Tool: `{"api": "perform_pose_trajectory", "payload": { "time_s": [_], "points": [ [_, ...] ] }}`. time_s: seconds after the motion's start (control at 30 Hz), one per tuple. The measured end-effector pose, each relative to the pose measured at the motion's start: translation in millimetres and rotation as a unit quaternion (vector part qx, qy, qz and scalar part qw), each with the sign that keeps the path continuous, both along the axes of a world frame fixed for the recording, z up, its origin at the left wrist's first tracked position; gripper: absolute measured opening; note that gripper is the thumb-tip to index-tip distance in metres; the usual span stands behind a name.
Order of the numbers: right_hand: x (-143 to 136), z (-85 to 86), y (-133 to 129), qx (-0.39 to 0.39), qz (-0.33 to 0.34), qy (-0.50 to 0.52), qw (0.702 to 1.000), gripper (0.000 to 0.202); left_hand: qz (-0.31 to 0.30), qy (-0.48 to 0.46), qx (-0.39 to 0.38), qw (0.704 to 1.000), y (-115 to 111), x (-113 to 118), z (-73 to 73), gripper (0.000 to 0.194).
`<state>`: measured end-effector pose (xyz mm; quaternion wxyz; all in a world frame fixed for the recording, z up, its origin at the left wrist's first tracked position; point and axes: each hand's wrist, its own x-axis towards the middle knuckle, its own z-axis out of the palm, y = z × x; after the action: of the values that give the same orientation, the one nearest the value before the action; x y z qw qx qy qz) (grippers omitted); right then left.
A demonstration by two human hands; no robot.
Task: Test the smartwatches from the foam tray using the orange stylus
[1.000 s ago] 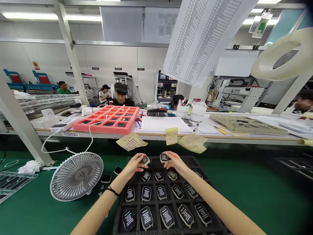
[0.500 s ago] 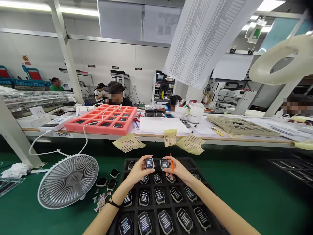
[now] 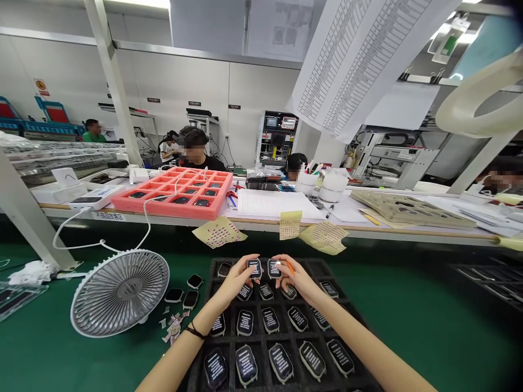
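Observation:
My left hand (image 3: 241, 274) is closed on a smartwatch (image 3: 254, 268), its thumb lying over the lit screen. Close beside it, my right hand (image 3: 295, 276) grips a second smartwatch (image 3: 273, 267), thumb on the glass. An orange stick-like tool (image 3: 290, 267) is tucked in the fingers of that same hand; its kind is unclear. Both watches are raised above the far rows of a black foam tray (image 3: 258, 340). Several more smartwatches lie in the tray's compartments, most with lines of white text showing, such as the watch (image 3: 281, 362) in the near row.
A white fan (image 3: 120, 294) stands left on the green mat (image 3: 412, 321). Between fan and tray lie loose watches (image 3: 190, 299) and small paper scraps (image 3: 175, 326). A pink foam tray (image 3: 174, 193) rests on the shelf ahead, with yellow sticker sheets (image 3: 219, 232) hanging off its edge. Other people sit beyond.
Both thumbs have moved onto the watch screens. The right-hand watch has turned slightly, and the orange tool is tilted further and shows less. The whole view has shifted a little.

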<state>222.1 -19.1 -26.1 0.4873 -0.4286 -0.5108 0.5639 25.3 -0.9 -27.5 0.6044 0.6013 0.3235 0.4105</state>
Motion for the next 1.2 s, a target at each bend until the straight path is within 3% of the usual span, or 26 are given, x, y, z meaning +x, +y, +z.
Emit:
{"api": "perform_pose_trajectory", "payload": {
  "time_s": [0.37, 0.5, 0.7, 0.97, 1.2],
  "points": [
    [-2.9, -0.5, -1.1, 0.011, 0.009, 0.005, 1.000, 0.035, 0.004, -0.002, -0.023, 1.000, -3.2, 1.0, 5.9, 0.040],
    [-3.4, 1.8, -4.0, 0.010, 0.012, 0.004, 1.000, 0.029, -0.002, -0.002, -0.014, 1.000, -5.2, 0.4, 8.7, 0.040],
    [-2.5, -4.2, -1.0, 0.027, 0.012, -0.012, 0.999, 0.036, -0.018, -0.003, 0.019, 1.000, -2.6, 0.4, 3.8, 0.047],
    [-7.4, -4.9, -2.1, 0.009, -0.018, -0.013, 1.000, 0.027, -0.003, 0.027, 0.015, 1.000, -3.1, 1.0, 5.8, 0.034],
    [-7.8, -2.7, -5.4, 0.011, 0.024, 0.025, 0.999, 0.026, -0.002, 0.022, 0.018, 1.000, -1.9, 0.8, 4.8, 0.036]
  ]
}}
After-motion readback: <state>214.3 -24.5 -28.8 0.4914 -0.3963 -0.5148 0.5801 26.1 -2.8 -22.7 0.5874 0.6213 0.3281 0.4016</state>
